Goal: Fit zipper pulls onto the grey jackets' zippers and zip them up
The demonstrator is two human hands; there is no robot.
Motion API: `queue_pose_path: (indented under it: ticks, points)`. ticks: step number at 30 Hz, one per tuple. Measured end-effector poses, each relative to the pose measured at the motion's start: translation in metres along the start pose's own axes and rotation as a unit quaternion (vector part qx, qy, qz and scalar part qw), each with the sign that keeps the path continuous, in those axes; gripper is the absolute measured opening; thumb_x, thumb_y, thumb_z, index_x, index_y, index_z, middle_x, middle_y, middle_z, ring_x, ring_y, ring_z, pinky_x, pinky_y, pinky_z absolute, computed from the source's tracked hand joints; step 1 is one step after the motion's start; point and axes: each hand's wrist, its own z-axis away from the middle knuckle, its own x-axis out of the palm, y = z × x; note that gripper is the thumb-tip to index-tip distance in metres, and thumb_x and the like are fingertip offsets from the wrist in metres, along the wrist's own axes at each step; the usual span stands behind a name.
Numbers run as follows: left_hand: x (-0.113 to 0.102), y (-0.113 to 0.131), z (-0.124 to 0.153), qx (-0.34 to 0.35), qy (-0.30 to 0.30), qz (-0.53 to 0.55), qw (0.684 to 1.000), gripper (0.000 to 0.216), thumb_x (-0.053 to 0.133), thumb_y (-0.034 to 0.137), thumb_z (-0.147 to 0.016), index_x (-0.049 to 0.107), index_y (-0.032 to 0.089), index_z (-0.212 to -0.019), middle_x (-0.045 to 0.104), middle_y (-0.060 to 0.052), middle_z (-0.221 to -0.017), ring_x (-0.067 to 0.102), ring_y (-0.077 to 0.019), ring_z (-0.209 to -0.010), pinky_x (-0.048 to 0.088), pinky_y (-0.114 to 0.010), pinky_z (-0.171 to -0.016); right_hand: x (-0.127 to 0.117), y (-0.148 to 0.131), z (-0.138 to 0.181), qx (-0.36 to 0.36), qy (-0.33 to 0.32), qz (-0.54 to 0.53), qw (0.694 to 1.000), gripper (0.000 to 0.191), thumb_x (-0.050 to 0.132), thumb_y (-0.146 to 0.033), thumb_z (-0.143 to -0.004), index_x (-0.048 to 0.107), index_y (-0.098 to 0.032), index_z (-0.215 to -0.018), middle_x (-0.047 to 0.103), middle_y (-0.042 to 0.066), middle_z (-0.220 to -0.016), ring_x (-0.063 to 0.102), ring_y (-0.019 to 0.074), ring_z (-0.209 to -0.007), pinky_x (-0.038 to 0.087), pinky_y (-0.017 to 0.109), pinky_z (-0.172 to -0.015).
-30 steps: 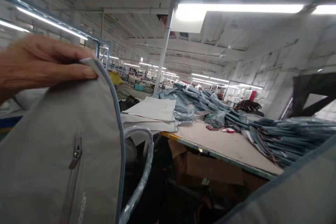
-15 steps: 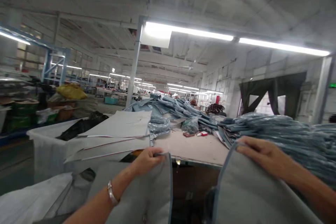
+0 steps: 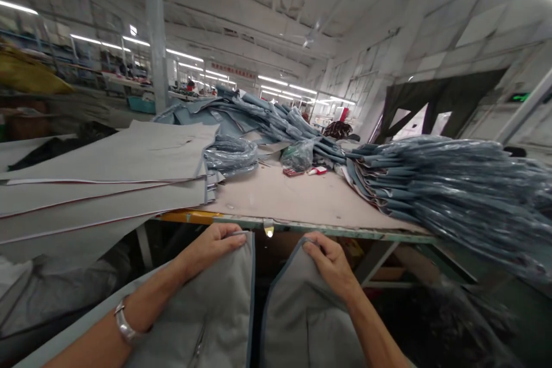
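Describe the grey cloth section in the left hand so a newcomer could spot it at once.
Find the beige-topped table, then look just below its near edge. There, go to the left hand, with a silvery bracelet at its wrist. Its grey cloth section has a nearly straight, upright edge; the neighbouring section, in the right hand, has a curved one.

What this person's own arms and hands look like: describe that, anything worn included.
The left hand and right hand wear no gloves, and no sleeves show. On the left side sits a shiny silver-coloured bracelet; none shows on the right.
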Motion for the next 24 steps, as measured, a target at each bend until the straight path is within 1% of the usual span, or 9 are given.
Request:
queue_pose_path:
  ticks: [2,4,7,10,12,14,17,21,24]
  points:
    - [0.002,-0.001,-0.010,-0.019,-0.010,0.011,1.000,0.059,0.064,0.072,-0.069,0.054,0.014,-0.076,0.049,0.002,-0.066,0.041,-0.0102,-0.060,0.033,-0.020,-0.056,0.004,0.003,-0.010,0.016,-0.045,-0.027,0.998,0.041,0.059,-0.058,-0.088,0.063,-0.018,-0.081,0.055,0.002,-0.074,0.048,0.0176,-0.070,0.039,0.027,-0.066]
    - [0.005,0.001,-0.018,-0.030,-0.029,0.017,0.999,0.060,0.066,0.072,-0.068,0.055,0.013,-0.074,0.047,0.003,-0.064,0.039,-0.0094,-0.059,0.031,-0.019,-0.054,0.009,0.004,-0.020,0.038,-0.092,-0.052,0.994,0.045,0.059,-0.060,-0.088,0.058,-0.017,-0.076,0.049,0.000,-0.067,0.042,0.0143,-0.063,0.035,0.025,-0.059]
    - [0.010,0.003,-0.026,-0.030,-0.068,0.028,0.997,0.060,0.065,0.073,-0.071,0.055,0.014,-0.077,0.046,0.004,-0.065,0.038,-0.0091,-0.059,0.031,-0.019,-0.055,0.015,0.004,-0.033,0.056,-0.133,-0.072,0.987,0.043,0.059,-0.057,-0.089,0.052,-0.017,-0.074,0.042,-0.003,-0.066,0.037,0.0119,-0.062,0.030,0.023,-0.057]
    - [0.016,0.000,-0.032,-0.017,-0.089,0.033,0.995,0.058,0.063,0.073,-0.075,0.055,0.015,-0.079,0.045,0.004,-0.069,0.037,-0.0090,-0.062,0.032,-0.019,-0.056,0.020,0.003,-0.044,0.057,-0.156,-0.080,0.983,0.037,0.059,-0.052,-0.089,0.052,-0.017,-0.079,0.046,-0.002,-0.074,0.041,0.0134,-0.071,0.032,0.023,-0.064]
    - [0.018,-0.006,-0.035,-0.013,-0.098,0.035,0.995,0.058,0.063,0.072,-0.075,0.055,0.015,-0.078,0.045,0.004,-0.070,0.036,-0.0092,-0.064,0.031,-0.019,-0.058,0.022,0.004,-0.048,0.060,-0.174,-0.087,0.979,0.034,0.059,-0.050,-0.088,0.052,-0.018,-0.078,0.048,-0.001,-0.077,0.042,0.0145,-0.074,0.033,0.024,-0.067]
    - [0.018,-0.012,-0.038,-0.017,-0.109,0.039,0.993,0.056,0.063,0.069,-0.076,0.056,0.014,-0.078,0.046,0.003,-0.071,0.036,-0.0098,-0.065,0.032,-0.020,-0.060,0.024,0.007,-0.050,0.074,-0.193,-0.097,0.974,0.035,0.060,-0.049,-0.085,0.050,-0.018,-0.074,0.046,-0.002,-0.072,0.040,0.0134,-0.069,0.031,0.024,-0.063]
    - [0.015,-0.017,-0.042,-0.023,-0.121,0.043,0.991,0.051,0.064,0.064,-0.078,0.057,0.014,-0.077,0.045,0.003,-0.068,0.034,-0.0094,-0.063,0.029,-0.020,-0.058,0.025,0.012,-0.052,0.109,-0.207,-0.113,0.966,0.036,0.065,-0.047,-0.081,0.047,-0.018,-0.068,0.037,-0.005,-0.062,0.030,0.0106,-0.059,0.023,0.024,-0.055]
    - [0.011,-0.015,-0.049,-0.034,-0.134,0.042,0.990,0.045,0.065,0.059,-0.077,0.057,0.015,-0.073,0.038,0.006,-0.061,0.028,-0.0079,-0.056,0.022,-0.020,-0.051,0.026,0.015,-0.058,0.112,-0.224,-0.119,0.961,0.033,0.068,-0.043,-0.076,0.051,-0.017,-0.065,0.037,-0.004,-0.060,0.029,0.0101,-0.059,0.022,0.023,-0.055]
    - [0.010,-0.011,-0.053,-0.044,-0.140,0.030,0.989,0.044,0.067,0.057,-0.076,0.058,0.014,-0.073,0.039,0.005,-0.060,0.028,-0.0077,-0.055,0.022,-0.020,-0.049,0.027,0.019,-0.065,0.108,-0.224,-0.107,0.963,0.033,0.069,-0.043,-0.074,0.052,-0.016,-0.063,0.038,-0.004,-0.058,0.030,0.0100,-0.058,0.022,0.023,-0.054]
